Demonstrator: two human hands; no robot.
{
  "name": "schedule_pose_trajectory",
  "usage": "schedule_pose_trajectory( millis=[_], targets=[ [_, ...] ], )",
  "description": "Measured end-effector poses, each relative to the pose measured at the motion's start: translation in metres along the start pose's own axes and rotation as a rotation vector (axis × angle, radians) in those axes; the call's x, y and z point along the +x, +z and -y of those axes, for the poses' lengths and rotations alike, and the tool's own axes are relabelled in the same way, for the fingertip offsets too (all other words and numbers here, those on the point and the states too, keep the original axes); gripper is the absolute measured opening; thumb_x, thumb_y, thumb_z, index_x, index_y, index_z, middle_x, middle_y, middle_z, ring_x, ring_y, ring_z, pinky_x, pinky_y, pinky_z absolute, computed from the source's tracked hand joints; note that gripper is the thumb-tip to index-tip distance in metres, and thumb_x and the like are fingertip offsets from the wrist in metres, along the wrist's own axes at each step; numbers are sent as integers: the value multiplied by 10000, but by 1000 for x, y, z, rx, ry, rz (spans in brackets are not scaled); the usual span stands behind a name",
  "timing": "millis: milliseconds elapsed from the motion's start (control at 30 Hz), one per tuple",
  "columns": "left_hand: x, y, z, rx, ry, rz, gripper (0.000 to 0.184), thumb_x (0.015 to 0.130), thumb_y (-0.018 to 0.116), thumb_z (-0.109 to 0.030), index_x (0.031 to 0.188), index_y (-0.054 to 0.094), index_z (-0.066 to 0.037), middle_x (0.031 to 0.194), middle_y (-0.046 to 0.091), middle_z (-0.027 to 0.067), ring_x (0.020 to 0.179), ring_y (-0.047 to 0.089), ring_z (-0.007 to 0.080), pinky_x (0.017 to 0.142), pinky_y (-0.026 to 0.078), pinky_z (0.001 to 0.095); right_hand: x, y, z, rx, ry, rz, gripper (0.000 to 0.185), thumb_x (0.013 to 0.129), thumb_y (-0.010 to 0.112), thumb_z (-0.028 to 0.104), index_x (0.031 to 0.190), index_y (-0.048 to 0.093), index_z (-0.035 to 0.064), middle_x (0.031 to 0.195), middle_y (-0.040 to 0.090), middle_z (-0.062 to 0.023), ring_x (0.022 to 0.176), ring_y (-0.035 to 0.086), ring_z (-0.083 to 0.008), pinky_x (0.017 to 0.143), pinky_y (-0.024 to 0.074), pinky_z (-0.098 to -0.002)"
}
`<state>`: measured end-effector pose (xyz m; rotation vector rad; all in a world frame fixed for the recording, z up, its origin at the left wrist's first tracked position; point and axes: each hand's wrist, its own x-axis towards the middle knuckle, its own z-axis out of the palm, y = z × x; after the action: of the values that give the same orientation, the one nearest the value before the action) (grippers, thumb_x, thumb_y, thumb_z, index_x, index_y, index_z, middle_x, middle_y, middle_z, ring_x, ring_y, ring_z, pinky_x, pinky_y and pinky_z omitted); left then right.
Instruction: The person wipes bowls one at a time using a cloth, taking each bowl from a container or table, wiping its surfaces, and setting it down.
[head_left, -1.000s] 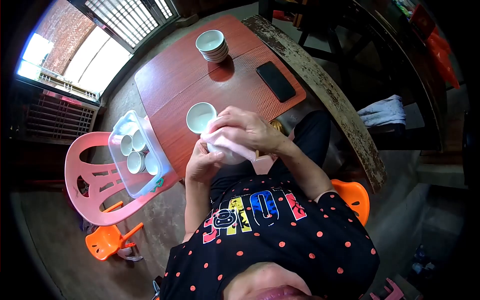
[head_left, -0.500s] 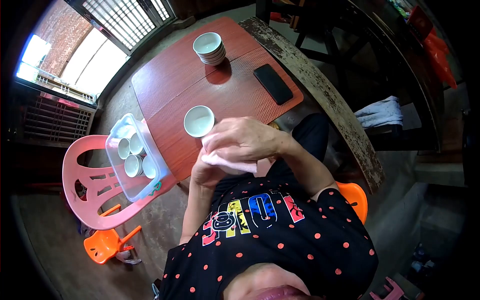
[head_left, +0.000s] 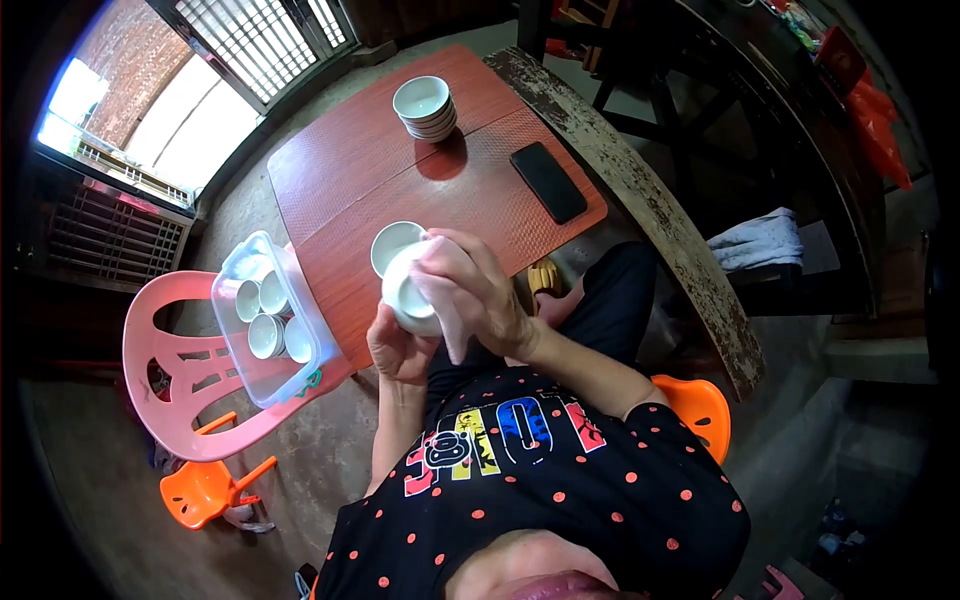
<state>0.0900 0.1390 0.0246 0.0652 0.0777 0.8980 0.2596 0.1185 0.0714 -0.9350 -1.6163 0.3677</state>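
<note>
A white bowl (head_left: pixel 408 300) is tipped with its underside toward me, held above the near edge of the table. My left hand (head_left: pixel 400 352) grips it from below and the left, fingers closed on the rim. Pressed against its right side is a pale pink cloth (head_left: pixel 452 305), with my right hand (head_left: pixel 488 295) closed around it. Just behind, another white bowl (head_left: pixel 393 243) stands upright on the table, partly covered by the held one. Farther back stands a stack of white bowls (head_left: pixel 424 105).
A black phone (head_left: pixel 548 181) lies on the red-brown table (head_left: pixel 330 190). At left, a clear plastic bin (head_left: pixel 275 385) with several white bowls rests on a pink chair (head_left: pixel 150 330). A worn wooden bench (head_left: pixel 650 190) runs along the right. Orange stools (head_left: pixel 195 495) stand nearby.
The bowl in my hands has come into view, turned with its base up toward me. My right hand has shifted to its right side with the cloth, which now hangs down.
</note>
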Motion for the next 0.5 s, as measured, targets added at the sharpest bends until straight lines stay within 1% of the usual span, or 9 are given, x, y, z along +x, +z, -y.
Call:
schedule_pose_trajectory(
  millis=[100, 133, 200, 267, 300, 333, 400, 433, 500],
  targets=[
    [0, 17, 9, 247, -56, 22, 621, 745, 717, -98, 1279, 417, 5, 1184, 560, 122, 1100, 563, 266, 956, 464, 428, 34, -25, 4, 45, 62, 380, 301, 882, 471, 230, 1106, 614, 88, 1100, 596, -100, 1034, 561, -278, 890, 437, -401],
    [-1, 17, 14, 338, -71, 39, 652, 715, 737, -84, 1278, 419, 2, 1181, 561, 116, 1095, 565, 260, 954, 465, 410, 39, -29, 2, 74, 153, 581, 288, 874, 480, 232, 1073, 643, 103, 1081, 605, -112, 993, 582, -297, 866, 455, -402],
    [-5, 23, 18, 505, -98, -2, 687, 660, 763, -38, 1262, 436, 9, 1158, 573, 106, 1081, 572, 240, 929, 468, 367, 41, -33, 0, 161, 275, 742, 277, 867, 496, 248, 1028, 674, 110, 1052, 622, -121, 976, 593, -297, 849, 469, -392],
    [-7, 23, 13, 530, -72, -24, 602, 680, 749, -27, 1215, 481, 32, 1107, 603, 114, 1032, 600, 234, 914, 475, 360, 34, -27, -1, 311, 358, 460, 268, 871, 496, 243, 993, 692, 105, 1049, 633, -117, 986, 598, -282, 853, 473, -371],
    [-6, 32, 16, 550, 5, -31, 459, 701, 737, -28, 1117, 559, 49, 1030, 641, 121, 942, 634, 212, 873, 495, 338, 22, -18, -14, 263, 181, 278, 260, 876, 511, 222, 985, 688, 66, 1087, 626, -129, 1031, 589, -282, 876, 462, -349],
    [-3, 32, 18, 608, 51, -29, 419, 706, 738, -32, 1085, 578, 49, 1012, 648, 116, 919, 636, 198, 857, 498, 328, 7, -9, -26, 250, 3, 124, 364, 889, 521, 228, 1192, 553, 28, 1143, 590, -192, 1083, 567, -298, 926, 445, -358],
    [0, 31, 19, 725, 145, -31, 341, 717, 740, -40, 1022, 615, 49, 975, 662, 107, 872, 641, 171, 824, 503, 309, -10, 8, -18, 79, -11, -156, 457, 890, 536, 247, 1293, 450, 48, 1243, 526, -220, 1162, 511, -347, 973, 415, -415],
    [0, 30, 17, 871, 112, -42, 328, 717, 755, -58, 998, 628, 53, 966, 665, 90, 854, 629, 139, 798, 497, 279, -31, 19, -25, 228, 265, -194, 553, 869, 573, 288, 1332, 398, 42, 1301, 481, -222, 1197, 485, -349, 996, 392, -433],
    [0, 31, 12, 965, -2, -23, 336, 722, 752, -46, 1020, 626, 44, 964, 662, 74, 855, 622, 127, 798, 491, 271, -18, 3, -28, 375, 168, -44, 541, 866, 578, 288, 1319, 425, 35, 1307, 484, -206, 1201, 485, -330, 999, 392, -421]
  ],
)
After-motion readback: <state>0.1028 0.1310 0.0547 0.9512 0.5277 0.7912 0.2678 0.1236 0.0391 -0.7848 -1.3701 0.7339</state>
